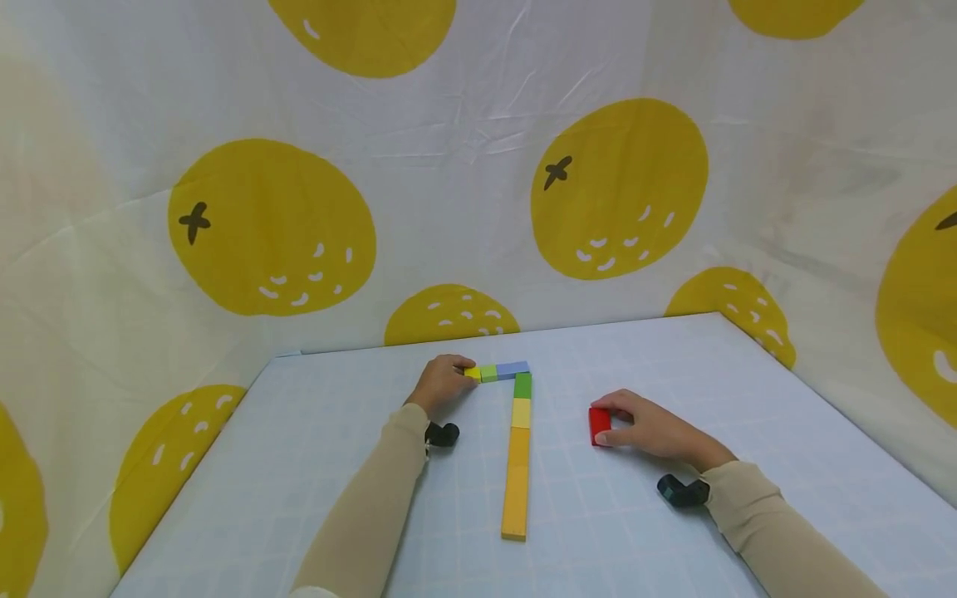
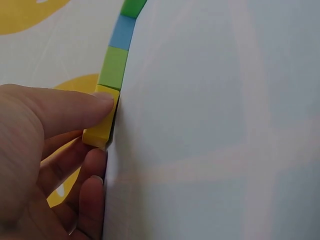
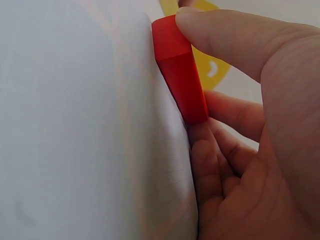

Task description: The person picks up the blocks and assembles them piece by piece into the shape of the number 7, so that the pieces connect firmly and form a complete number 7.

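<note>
My left hand point(image 1: 441, 382) pinches a yellow block point(image 2: 102, 117) between thumb and fingers at the left end of a short row. Beside that block come a light green block point(image 1: 488, 373) and a blue block point(image 1: 512, 370). From the row's right end a column runs toward me: a green block point(image 1: 522, 384), a pale yellow block point(image 1: 521, 413) and a long orange stretch point(image 1: 516, 486). To the right, my right hand point(image 1: 646, 428) grips a red block point(image 3: 182, 70) by its ends, thumb on the near end. The red block stands on the table, apart from the column.
A pale checked cloth covers the table point(image 1: 299, 465). Behind and at the sides hangs a white curtain point(image 1: 449, 183) printed with large yellow fruit. Dark wrist cameras sit at both cuffs, close above the cloth.
</note>
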`<state>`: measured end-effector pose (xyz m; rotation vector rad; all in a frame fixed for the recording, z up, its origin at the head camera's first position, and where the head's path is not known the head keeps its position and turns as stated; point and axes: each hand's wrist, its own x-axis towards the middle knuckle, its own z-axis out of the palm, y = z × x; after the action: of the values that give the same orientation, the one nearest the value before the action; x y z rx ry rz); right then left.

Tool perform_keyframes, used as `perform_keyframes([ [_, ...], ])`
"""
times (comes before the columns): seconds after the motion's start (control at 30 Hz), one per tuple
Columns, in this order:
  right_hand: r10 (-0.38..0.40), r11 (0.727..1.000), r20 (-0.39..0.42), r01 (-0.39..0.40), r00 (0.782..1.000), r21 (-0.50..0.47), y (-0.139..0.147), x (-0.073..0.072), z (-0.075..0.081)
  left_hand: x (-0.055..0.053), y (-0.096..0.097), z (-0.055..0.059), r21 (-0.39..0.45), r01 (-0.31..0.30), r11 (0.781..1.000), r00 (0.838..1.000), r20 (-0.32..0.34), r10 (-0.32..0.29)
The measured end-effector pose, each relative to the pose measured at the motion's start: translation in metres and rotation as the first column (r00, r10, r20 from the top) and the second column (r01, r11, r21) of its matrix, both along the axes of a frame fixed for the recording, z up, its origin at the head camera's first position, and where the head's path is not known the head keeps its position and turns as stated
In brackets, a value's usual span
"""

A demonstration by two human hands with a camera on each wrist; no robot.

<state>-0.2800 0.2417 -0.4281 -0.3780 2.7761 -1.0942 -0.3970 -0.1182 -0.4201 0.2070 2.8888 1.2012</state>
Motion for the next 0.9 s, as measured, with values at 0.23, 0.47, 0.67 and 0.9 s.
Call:
perform_keyframes([
  [0.23,0.000,1.000,0.004,0.000,1.000,-0.011,-0.0013,-0.0004,-0.0024,0.0021,0.0026,0.0028,-0.040,0.004,0.999,1.000,-0.023,-0.005],
  [0.47,-0.005,1.000,0.004,0.005,1.000,-0.002,0.0009,0.0000,-0.0024,0.0007,0.0028,-0.0009,-0.009,-0.007,1.000,1.000,0.013,0.007],
  [0.67,-0.017,1.000,0.009,0.017,1.000,-0.002,-0.0006,0.0014,-0.0015,0.0022,-0.0008,-0.0011,0.045,0.010,0.999,1.000,0.016,-0.011],
  [0.9,-0.014,1.000,0.002,0.014,1.000,0.006,-0.0009,0.0024,-0.0002,0.0033,-0.0046,0.0013,0.055,0.035,0.998,0.999,0.033,-0.037],
])
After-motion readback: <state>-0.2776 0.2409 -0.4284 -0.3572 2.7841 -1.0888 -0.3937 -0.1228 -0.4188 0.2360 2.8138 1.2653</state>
